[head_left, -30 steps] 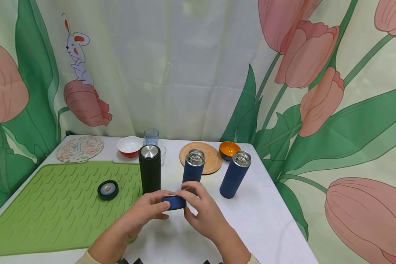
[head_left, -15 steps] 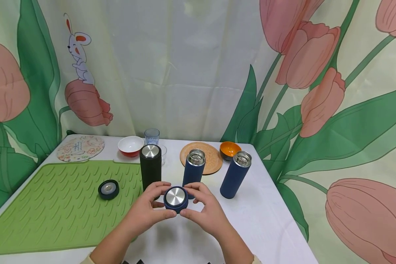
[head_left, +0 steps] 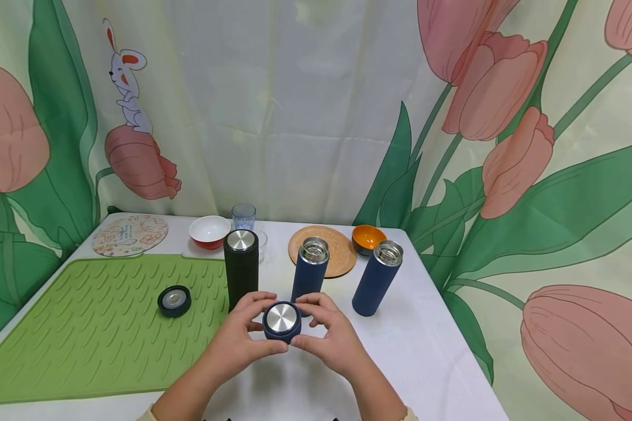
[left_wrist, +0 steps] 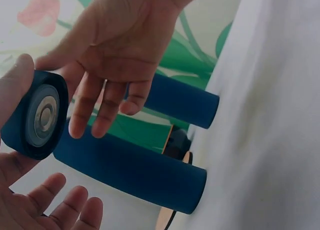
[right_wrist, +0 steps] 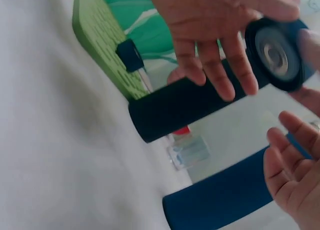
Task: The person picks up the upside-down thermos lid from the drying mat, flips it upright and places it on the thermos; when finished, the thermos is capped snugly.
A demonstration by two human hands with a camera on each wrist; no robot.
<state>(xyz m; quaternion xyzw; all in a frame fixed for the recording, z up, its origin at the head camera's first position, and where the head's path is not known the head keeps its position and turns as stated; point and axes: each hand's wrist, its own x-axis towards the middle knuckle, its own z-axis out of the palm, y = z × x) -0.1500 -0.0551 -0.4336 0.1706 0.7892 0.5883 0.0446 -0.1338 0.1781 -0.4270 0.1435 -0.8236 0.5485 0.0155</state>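
Left hand (head_left: 246, 334) and right hand (head_left: 329, 331) pinch the blue lid (head_left: 282, 322), other fingers spread; side-on a second ago, its steel top (head_left: 281, 317) now shows, suggesting reorienting, not fastening

Two bare human forearms, left (head_left: 192, 383) and right (head_left: 374, 389), enter at the lower edge of the head view and slant inward toward each other. The bare left hand (head_left: 242, 339) and the bare right hand (head_left: 330, 336) face one another, palms inward, in near-mirror pose. Each is set in a pinch: index finger extended and bent above, thumb reaching inward below. The left thumb (head_left: 271, 347) and right thumb (head_left: 305, 344) lie tip beside tip. Wrist views record the remaining fingers (left_wrist: 108, 108) of both hands loosely bent and slightly spread.
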